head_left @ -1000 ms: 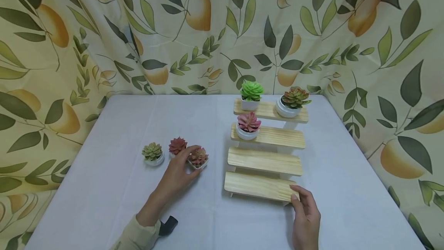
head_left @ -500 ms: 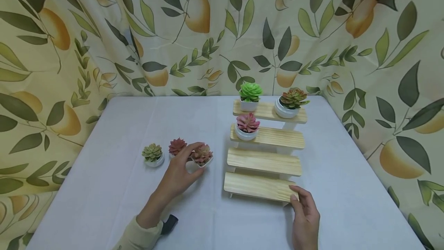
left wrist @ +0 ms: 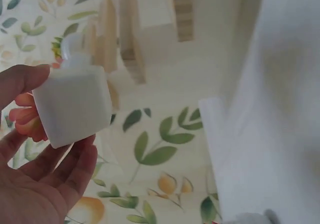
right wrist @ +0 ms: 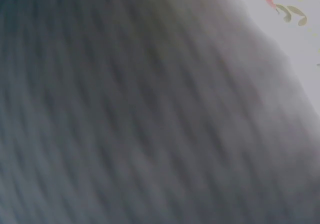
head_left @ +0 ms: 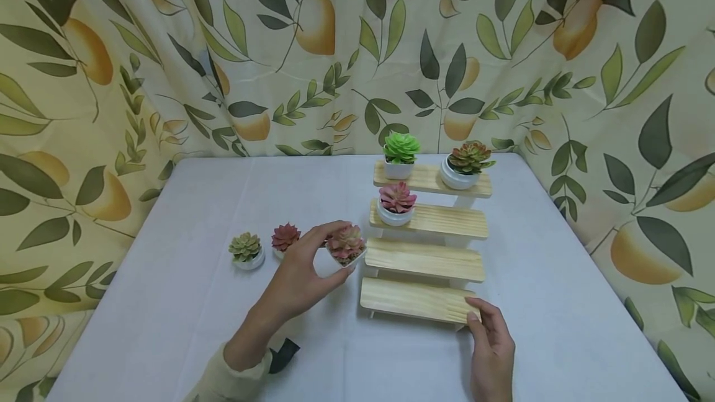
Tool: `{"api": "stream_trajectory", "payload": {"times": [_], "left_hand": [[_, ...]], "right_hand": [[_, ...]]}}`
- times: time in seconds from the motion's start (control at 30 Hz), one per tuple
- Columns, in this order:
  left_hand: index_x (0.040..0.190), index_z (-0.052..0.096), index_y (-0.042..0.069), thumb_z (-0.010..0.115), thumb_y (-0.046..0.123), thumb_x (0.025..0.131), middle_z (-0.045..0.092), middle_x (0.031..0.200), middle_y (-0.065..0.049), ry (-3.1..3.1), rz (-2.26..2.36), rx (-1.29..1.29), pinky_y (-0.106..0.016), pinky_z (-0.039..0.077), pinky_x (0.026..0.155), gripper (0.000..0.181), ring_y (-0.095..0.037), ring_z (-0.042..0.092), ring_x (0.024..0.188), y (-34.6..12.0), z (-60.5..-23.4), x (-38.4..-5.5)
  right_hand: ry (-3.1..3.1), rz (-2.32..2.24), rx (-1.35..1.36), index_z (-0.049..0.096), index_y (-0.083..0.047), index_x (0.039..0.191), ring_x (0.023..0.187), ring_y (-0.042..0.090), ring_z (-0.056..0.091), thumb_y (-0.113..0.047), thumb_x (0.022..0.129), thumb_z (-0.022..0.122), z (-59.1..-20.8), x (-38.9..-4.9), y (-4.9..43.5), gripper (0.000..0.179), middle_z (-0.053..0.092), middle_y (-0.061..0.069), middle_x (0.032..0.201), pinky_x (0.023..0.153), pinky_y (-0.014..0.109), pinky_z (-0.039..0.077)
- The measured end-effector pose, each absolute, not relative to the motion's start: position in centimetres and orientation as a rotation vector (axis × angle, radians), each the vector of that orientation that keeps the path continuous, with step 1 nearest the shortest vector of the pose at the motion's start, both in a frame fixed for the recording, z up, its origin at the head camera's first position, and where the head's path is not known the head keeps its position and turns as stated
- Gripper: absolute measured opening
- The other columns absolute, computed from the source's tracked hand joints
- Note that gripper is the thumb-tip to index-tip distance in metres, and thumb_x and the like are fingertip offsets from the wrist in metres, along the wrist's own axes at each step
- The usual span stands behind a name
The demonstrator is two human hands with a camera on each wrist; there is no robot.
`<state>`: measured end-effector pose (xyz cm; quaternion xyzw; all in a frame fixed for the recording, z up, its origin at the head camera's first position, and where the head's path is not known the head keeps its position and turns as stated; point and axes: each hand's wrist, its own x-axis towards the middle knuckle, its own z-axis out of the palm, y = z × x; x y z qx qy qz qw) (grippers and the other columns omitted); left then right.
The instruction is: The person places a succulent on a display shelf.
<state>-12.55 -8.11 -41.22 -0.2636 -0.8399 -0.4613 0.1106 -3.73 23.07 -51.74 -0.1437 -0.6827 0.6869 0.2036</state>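
My left hand (head_left: 298, 276) pinches a pinkish succulent (head_left: 344, 243) in a square white pot (left wrist: 75, 106) between thumb and fingers. The pot is lifted off the table, just left of the tiered wooden stand (head_left: 416, 298). From below, the left wrist view shows the pot's plain base. With thumb and fingers, my right hand (head_left: 491, 343) grips the right end of the stand's lowest shelf. A dark red succulent (head_left: 286, 237), partly behind the left hand, and a pale green succulent (head_left: 246, 245) stand on the table at left. Blurred dark fabric fills most of the right wrist view.
On the top shelf are a bright green succulent (head_left: 401, 147) and a brownish-green one (head_left: 469, 157). A pink succulent (head_left: 397, 197) sits at the left of the shelf below. White cloth covers the table (head_left: 184, 321). Behind it hangs a fruit-patterned curtain (head_left: 313, 79).
My left hand has raised the pinkish succulent from beside the dark red one and carried it right, toward the stand. The right hand stays on the lowest shelf.
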Motion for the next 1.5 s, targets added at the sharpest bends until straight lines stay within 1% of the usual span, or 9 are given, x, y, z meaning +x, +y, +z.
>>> {"api": "stream_trajectory", "payload": {"times": [0.17, 0.4, 0.67, 0.83, 0.97, 1.1, 1.3, 1.4, 1.5], "left_hand": [[0.148, 0.053, 0.024, 0.087, 0.013, 0.085, 0.056, 0.143, 0.01, -2.433, -1.377, -0.895, -0.044, 0.049, 0.101, 0.072, -0.01, 0.053, 0.128, -6.9, -39.8, -12.5], [0.149, 0.052, 0.022, 0.085, 0.016, 0.087, 0.056, 0.14, 0.01, -2.393, -1.372, -1.064, -0.036, 0.047, 0.103, 0.07, -0.006, 0.054, 0.123, -4.5, -38.5, -12.9], [0.146, 0.055, 0.015, 0.087, 0.013, 0.085, 0.058, 0.143, 0.003, -2.37, -1.34, -1.15, -0.032, 0.044, 0.107, 0.069, -0.009, 0.051, 0.132, -1.4, -37.1, -14.0], [0.145, 0.056, 0.014, 0.087, 0.014, 0.085, 0.059, 0.143, 0.0, -2.357, -1.299, -1.19, -0.031, 0.044, 0.107, 0.068, -0.01, 0.052, 0.132, 0.2, -36.4, -14.6], [0.145, 0.055, 0.013, 0.086, 0.018, 0.086, 0.061, 0.14, 0.001, -2.374, -1.241, -1.203, -0.027, 0.046, 0.102, 0.067, -0.009, 0.057, 0.123, 1.4, -35.7, -14.9], [0.145, 0.054, 0.013, 0.085, 0.02, 0.087, 0.063, 0.136, 0.003, -2.409, -1.187, -1.205, -0.021, 0.046, 0.095, 0.066, -0.007, 0.059, 0.114, 3.0, -35.1, -15.2], [0.146, 0.054, 0.015, 0.087, 0.016, 0.085, 0.067, 0.123, 0.003, -2.45, -1.193, -1.14, -0.019, 0.046, 0.084, 0.07, -0.005, 0.058, 0.099, 5.2, -34.6, -15.8], [0.147, 0.053, 0.014, 0.086, 0.015, 0.085, 0.068, 0.122, 0.004, -2.463, -1.216, -1.136, -0.017, 0.045, 0.081, 0.07, -0.003, 0.057, 0.096, 6.0, -34.6, -16.1], [0.147, 0.053, 0.011, 0.086, 0.017, 0.087, 0.067, 0.127, 0.002, -2.47, -1.2, -1.128, -0.015, 0.044, 0.087, 0.069, -0.003, 0.059, 0.104, 6.6, -34.6, -16.3]], "right_hand": [[-1.925, 1.906, -0.4, 0.058, 0.01, 0.128, 0.141, 0.021, 0.045, -0.001, 0.107, 0.053, -51.8, -3.7, 23.2, 0.025, 0.06, 0.011, 0.137, 0.102, 0.017, 0.042], [-1.93, 1.909, -0.392, 0.058, 0.01, 0.129, 0.144, 0.026, 0.042, -0.003, 0.107, 0.054, -51.8, -3.6, 23.2, 0.025, 0.06, 0.012, 0.139, 0.104, 0.017, 0.041], [-1.947, 1.901, -0.4, 0.059, 0.009, 0.129, 0.143, 0.022, 0.043, -0.004, 0.108, 0.054, -51.8, -3.5, 23.3, 0.026, 0.059, 0.012, 0.139, 0.103, 0.017, 0.041], [-1.965, 1.887, -0.397, 0.059, 0.008, 0.129, 0.143, 0.023, 0.043, -0.005, 0.108, 0.053, -51.6, -3.6, 23.3, 0.025, 0.059, 0.013, 0.14, 0.102, 0.016, 0.041], [-1.968, 1.874, -0.371, 0.059, 0.008, 0.129, 0.143, 0.024, 0.043, -0.003, 0.108, 0.053, -51.6, -3.6, 23.3, 0.025, 0.059, 0.013, 0.139, 0.102, 0.016, 0.042], [-1.957, 1.872, -0.345, 0.06, 0.009, 0.128, 0.136, 0.017, 0.05, -0.001, 0.107, 0.053, -51.6, -3.7, 23.2, 0.024, 0.061, 0.011, 0.136, 0.097, 0.017, 0.045], [-1.957, 1.87, -0.321, 0.06, 0.009, 0.128, 0.134, 0.012, 0.051, 0.0, 0.107, 0.053, -51.7, -3.6, 23.2, 0.024, 0.061, 0.009, 0.136, 0.096, 0.015, 0.045], [-1.965, 1.866, -0.321, 0.06, 0.009, 0.128, 0.137, 0.014, 0.049, 0.0, 0.107, 0.053, -51.7, -3.6, 23.3, 0.024, 0.061, 0.01, 0.136, 0.098, 0.016, 0.044], [-1.959, 1.879, -0.314, 0.059, 0.009, 0.128, 0.141, 0.019, 0.045, 0.0, 0.107, 0.054, -51.6, -3.5, 23.4, 0.024, 0.06, 0.01, 0.137, 0.1, 0.016, 0.042]]}}
